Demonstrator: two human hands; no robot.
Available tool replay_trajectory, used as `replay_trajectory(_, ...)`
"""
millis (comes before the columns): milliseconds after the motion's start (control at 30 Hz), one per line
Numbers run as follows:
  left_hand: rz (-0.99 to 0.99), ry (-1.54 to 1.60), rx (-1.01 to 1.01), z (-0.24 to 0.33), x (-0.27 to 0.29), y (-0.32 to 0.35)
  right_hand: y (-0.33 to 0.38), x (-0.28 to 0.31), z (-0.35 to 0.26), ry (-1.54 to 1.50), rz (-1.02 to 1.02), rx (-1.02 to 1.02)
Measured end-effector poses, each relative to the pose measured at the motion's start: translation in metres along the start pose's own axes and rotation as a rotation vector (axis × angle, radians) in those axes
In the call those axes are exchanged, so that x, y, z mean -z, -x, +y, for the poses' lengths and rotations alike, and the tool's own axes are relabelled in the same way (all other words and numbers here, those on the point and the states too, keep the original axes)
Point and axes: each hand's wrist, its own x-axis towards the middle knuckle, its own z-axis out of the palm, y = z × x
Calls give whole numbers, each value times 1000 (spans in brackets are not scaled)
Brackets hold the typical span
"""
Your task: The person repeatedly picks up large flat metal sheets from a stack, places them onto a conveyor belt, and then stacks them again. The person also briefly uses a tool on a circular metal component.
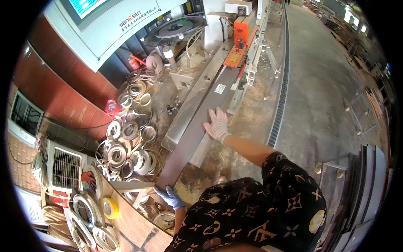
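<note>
A long, narrow grey-brown panel runs from near my body up to an orange machine head; a small white label lies on its far part. My left hand, in a blue-grey glove, grips the panel's near end, its fingers partly hidden. My right hand, in a striped glove with bare fingertips, lies with fingers apart on the panel's right side. Under the panel is a grey metal machine bed.
Many rolls of edge tape lie on the floor at left. A wooden tabletop bears more rolls and a yellow tape roll. A large white machine cabinet stands at far left. Stacked panels stand at right, beyond a slotted floor track.
</note>
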Motion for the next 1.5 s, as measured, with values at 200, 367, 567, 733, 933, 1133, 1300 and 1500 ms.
replay_trajectory(200, -233, -407, -483, 12, 0, -9, -26, 3, -16, 9, -80, -104)
replay_trajectory(367, -470, -620, -662, 46, -41, -29, -69, 4, 20, 46, -113, -177)
replay_trajectory(567, -517, -668, -541, 116, -130, -31, -161, 25, 70, 72, -234, -276)
replay_trajectory(733, -485, -669, -667, 147, -183, -24, -132, 31, 110, 63, -156, -46)
replay_trajectory(933, -473, -210, -967, 180, -215, 39, 45, 150, 103, -461, -502, 363)
replay_trajectory(1133, -1066, -326, -886, 247, -271, 222, 265, 265, 276, -406, -166, -285)
replay_trajectory(1300, -959, -421, -666, 255, -339, 246, 451, 337, 414, -392, 70, -1133)
replay_trajectory(1500, -822, -495, -679, 292, -420, 254, 485, 364, 482, -545, 346, -1267)
